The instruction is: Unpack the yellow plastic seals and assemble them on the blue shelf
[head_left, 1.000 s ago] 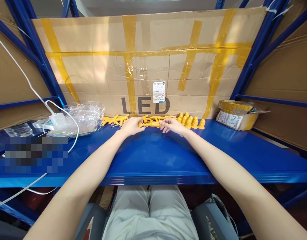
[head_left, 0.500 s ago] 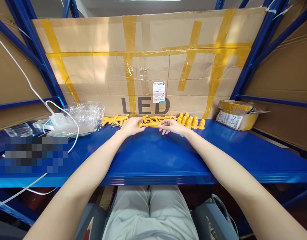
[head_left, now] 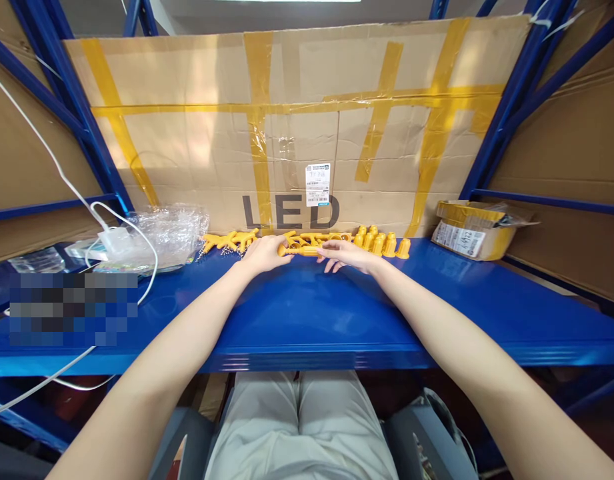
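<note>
Between my hands, above the far part of the blue table, is a yellow plastic piece [head_left: 307, 251] lying level. My left hand [head_left: 267, 254] is closed around its left end, where a rounded rim shows by the thumb. On the other side, my right hand [head_left: 345, 254] pinches its right end with thumb and index finger while the other fingers hang loose. Several yellow branch-shaped pieces [head_left: 231, 240] with small chains lie left of my left hand. Behind the held piece are more yellow parts [head_left: 314, 237], partly hidden. Yellow cup-shaped pieces [head_left: 389, 245] stand right of my right hand.
A tall cardboard sheet [head_left: 187, 140] with yellow tape closes off the back of the blue table [head_left: 307, 313]. At left are clear plastic bags [head_left: 169, 230], a white plug with cables [head_left: 115, 239] and a blurred-out area. A small open carton [head_left: 474, 230] stands at right.
My left hand has shifted very slightly to the right. The fingers of my right hand have moved a little on the yellow piece; the rest looks the same.
</note>
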`<action>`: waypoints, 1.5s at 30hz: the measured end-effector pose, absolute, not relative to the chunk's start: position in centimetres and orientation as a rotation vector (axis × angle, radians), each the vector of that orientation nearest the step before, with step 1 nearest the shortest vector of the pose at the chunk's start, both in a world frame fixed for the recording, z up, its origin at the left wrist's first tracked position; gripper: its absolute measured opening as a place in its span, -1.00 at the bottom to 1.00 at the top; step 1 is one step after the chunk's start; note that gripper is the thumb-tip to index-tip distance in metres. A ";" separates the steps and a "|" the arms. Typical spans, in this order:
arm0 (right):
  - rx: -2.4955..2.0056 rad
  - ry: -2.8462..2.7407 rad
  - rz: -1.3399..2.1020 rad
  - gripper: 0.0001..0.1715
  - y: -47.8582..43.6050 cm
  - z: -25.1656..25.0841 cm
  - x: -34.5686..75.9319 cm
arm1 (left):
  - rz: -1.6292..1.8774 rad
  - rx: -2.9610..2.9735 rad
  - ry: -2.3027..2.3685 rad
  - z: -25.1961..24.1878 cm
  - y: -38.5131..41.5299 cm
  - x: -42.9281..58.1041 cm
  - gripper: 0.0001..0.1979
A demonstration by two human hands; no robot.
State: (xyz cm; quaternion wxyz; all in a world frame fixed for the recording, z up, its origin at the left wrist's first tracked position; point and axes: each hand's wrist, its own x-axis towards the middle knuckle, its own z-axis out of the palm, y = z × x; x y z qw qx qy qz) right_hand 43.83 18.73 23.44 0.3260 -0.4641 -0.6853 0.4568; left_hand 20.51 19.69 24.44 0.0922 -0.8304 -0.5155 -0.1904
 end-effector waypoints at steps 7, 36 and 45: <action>-1.136 -1.748 1.263 -0.74 18.9 23.2 43.9 | -0.543 -2.469 -1.543 24.5 19.6 20.6 -0.69; -1.475 -2.243 -0.542 -0.39 22.4 21.1 43.6 | -0.586 -2.531 -1.617 23.0 21.8 19.0 -0.46; -1.709 -2.290 -0.584 -0.23 22.1 20.5 43.2 | -0.584 -2.574 -1.596 23.1 21.5 19.1 -0.48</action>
